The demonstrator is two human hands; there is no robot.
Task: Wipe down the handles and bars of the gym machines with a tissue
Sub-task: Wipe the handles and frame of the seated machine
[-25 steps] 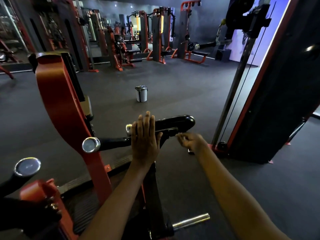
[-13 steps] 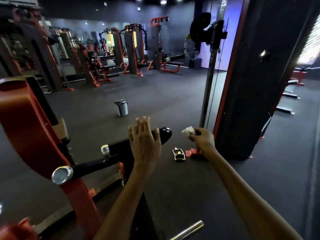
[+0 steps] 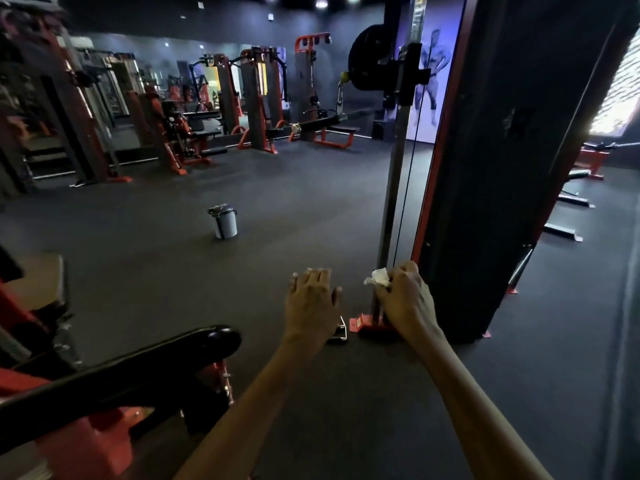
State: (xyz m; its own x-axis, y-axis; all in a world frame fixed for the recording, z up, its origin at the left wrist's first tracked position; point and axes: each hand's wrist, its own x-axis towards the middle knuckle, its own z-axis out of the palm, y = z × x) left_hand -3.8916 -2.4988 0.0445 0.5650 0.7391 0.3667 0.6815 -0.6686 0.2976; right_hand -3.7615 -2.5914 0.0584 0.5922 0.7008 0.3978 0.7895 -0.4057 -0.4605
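My right hand (image 3: 407, 301) pinches a small white tissue (image 3: 378, 278), crumpled up at my fingertips, right by the gray pole (image 3: 391, 202) of the tall machine. My left hand (image 3: 311, 303) is flat with straight fingers and holds nothing. The tissue is soft and very light, and I think it could tear if I rub too hard. I would keep it bunched so it stays in my fingers. The black padded bar (image 3: 145, 362) sits low on my left, well apart from both hands.
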